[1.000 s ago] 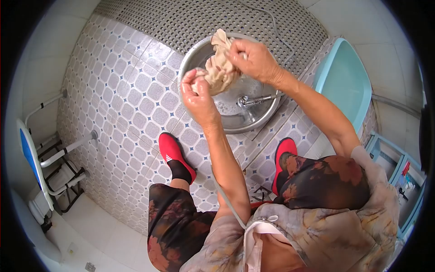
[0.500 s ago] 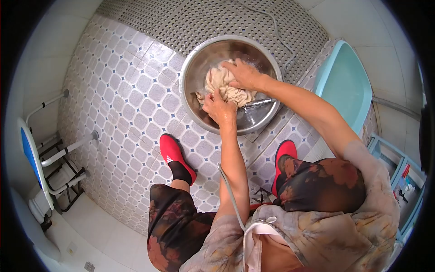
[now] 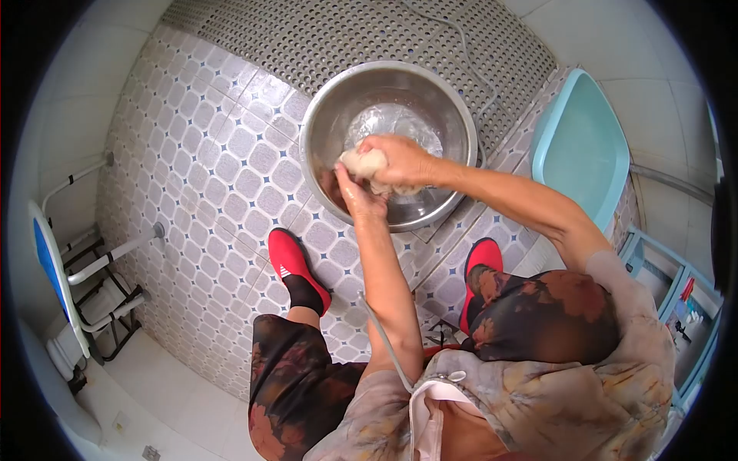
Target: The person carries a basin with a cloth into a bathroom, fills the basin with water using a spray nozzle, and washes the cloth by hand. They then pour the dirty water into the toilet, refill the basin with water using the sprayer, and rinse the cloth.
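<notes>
A wet, cream-coloured cloth (image 3: 364, 162) is bunched between my two hands over the near part of a round steel basin (image 3: 310, 123). My right hand (image 3: 400, 161) is wrapped over the cloth from the right. From the near left side, my left hand (image 3: 361, 198) grips the lower end, its thumb pressed along it. Shallow water (image 3: 396, 119) glistens on the basin's bottom beyond the hands. Most of the cloth is hidden by my fingers.
The basin stands on patterned tiles (image 3: 231, 161) beside a perforated grey mat (image 3: 323, 38). To the right leans a turquoise tub (image 3: 584, 154) near a blue rack (image 3: 669, 284). A folding seat (image 3: 58, 269) is on the left wall. My red shoes (image 3: 290, 257) flank the basin's near side.
The cloth, spread across the basin before, is now gathered into a tight bundle between both hands and drawn nearer me. The basin's bottom has come into sight, and the metal shower piece is no longer visible.
</notes>
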### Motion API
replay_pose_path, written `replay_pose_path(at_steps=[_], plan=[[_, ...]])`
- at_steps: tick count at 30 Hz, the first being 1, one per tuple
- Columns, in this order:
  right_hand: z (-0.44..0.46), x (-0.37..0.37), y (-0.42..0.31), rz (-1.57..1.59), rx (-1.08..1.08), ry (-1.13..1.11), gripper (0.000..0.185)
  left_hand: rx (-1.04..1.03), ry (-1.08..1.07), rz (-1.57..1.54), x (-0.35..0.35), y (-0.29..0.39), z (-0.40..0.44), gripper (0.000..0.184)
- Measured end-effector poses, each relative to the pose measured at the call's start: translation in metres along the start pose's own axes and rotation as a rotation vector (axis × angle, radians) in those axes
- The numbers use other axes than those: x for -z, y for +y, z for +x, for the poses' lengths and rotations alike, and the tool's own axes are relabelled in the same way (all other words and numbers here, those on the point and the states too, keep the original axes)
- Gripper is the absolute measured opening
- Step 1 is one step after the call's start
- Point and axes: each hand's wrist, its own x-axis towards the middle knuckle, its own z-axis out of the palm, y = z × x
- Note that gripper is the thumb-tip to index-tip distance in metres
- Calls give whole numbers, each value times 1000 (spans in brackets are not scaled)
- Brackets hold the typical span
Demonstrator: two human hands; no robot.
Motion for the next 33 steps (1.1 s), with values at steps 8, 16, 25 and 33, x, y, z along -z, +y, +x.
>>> replay_pose_path(at_steps=[8,16,25,33], plan=[[-42,-20,-84,-492,360,145,33,-204,-564,-68,18,-4,29,36],[14,26,4,-462,-204,212,33,-38,-256,-24,-44,-18,-7,27],[-23,-6,-32,-357,-104,107,34,-168,-419,-110,-3,-25,10,23],[7,31,42,-353,-299,235,32,-245,-107,301,-37,8,-27,37]])
